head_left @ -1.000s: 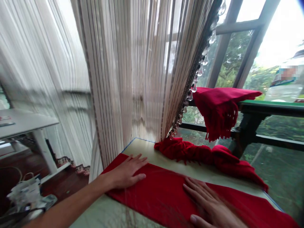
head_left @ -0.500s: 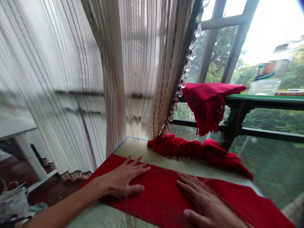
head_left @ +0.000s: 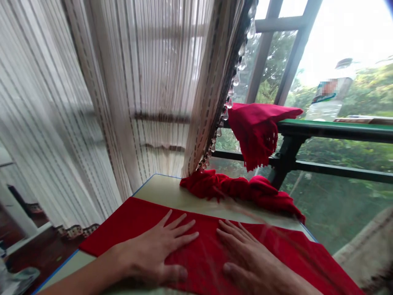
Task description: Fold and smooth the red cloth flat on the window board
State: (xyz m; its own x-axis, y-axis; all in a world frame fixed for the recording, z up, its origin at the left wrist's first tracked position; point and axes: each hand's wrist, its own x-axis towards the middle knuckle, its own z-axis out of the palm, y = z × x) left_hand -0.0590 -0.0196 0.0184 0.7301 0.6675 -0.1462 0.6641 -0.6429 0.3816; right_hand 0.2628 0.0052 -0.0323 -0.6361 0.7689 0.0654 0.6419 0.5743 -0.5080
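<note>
A red cloth [head_left: 123,217], folded into a long band, lies flat across the pale table [head_left: 159,188]. Pressed on its left-middle part is my left hand [head_left: 162,250], palm down with fingers spread. To the right of it, my right hand [head_left: 248,254] also rests flat on the cloth, fingers stretched and thumb apart. Neither hand grips anything. Along the table's far edge a crumpled red scarf [head_left: 245,190] with a fringe is heaped. Another fringed red scarf [head_left: 258,131] hangs over the railing behind it.
A striped sheer curtain [head_left: 123,102] edged with glass beads falls at the left, down to the table's far corner. A plastic bottle [head_left: 328,98] stands on the green-topped railing [head_left: 325,128] at the right. A white desk leg [head_left: 18,209] shows at far left.
My right hand has shifted left, nearer my left hand, which stays spread on the cloth. The view has turned slightly right, so the background sits further left.
</note>
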